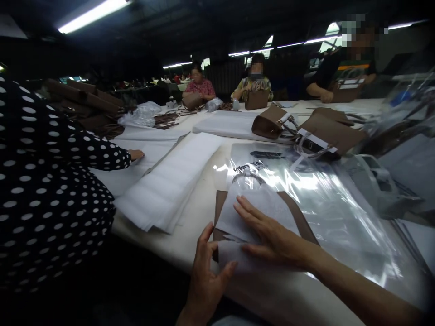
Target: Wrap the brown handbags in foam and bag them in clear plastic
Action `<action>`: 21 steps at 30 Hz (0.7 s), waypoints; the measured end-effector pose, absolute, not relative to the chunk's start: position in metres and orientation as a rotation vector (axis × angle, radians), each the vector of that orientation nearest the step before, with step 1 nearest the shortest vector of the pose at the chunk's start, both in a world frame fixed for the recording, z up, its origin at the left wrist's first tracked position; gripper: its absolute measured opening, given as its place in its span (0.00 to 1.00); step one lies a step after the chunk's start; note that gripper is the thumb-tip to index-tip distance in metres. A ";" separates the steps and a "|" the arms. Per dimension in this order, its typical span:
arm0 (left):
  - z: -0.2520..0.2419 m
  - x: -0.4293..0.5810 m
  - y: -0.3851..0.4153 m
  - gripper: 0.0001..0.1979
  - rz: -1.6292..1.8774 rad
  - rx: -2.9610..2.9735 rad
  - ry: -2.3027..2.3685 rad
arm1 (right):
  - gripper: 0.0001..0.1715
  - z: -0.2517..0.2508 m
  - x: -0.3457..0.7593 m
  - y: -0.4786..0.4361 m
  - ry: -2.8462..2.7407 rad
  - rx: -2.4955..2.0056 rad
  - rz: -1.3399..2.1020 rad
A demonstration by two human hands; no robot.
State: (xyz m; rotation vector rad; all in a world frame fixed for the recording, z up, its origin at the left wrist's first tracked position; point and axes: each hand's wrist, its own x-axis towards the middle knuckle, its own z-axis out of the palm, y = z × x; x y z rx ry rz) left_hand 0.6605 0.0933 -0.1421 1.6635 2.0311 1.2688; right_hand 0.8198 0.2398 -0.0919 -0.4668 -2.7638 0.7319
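Note:
A brown handbag (pixel 302 217) lies flat at the table's near edge, with white tissue-like wrapping sheets (pixel 275 206) over its front. Its handle (pixel 249 177) points away from me, over a clear plastic bag (pixel 340 213) with dark printing. My right hand (pixel 268 231) rests flat on the upper sheet, fingers stretched out. At the handbag's left side is my left hand (pixel 210 267), its fingers spread and the thumb by the lower sheet. Neither hand is closed round anything. The handbag's bottom part is partly hidden by the sheet and my hands.
White foam sheets (pixel 173 181) are stacked left of the handbag. A co-worker in a polka-dot sleeve (pixel 91 147) reaches over more sheets. Other brown handbags (pixel 270 121) lie farther back, before several seated people. A grey plastic tape dispenser-like object (pixel 377 181) stands at right.

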 end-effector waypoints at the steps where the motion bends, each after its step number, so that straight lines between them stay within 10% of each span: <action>1: -0.141 0.661 0.095 0.08 1.268 1.656 1.972 | 0.41 -0.091 0.821 0.240 -2.756 -0.445 0.714; 9: -0.124 0.663 0.104 0.08 1.358 1.492 1.909 | 0.48 -0.102 0.831 0.235 -2.868 -0.382 0.384; 21: -0.123 0.662 0.119 0.11 1.355 1.120 1.894 | 0.26 -0.104 0.793 0.232 -2.502 -0.624 0.211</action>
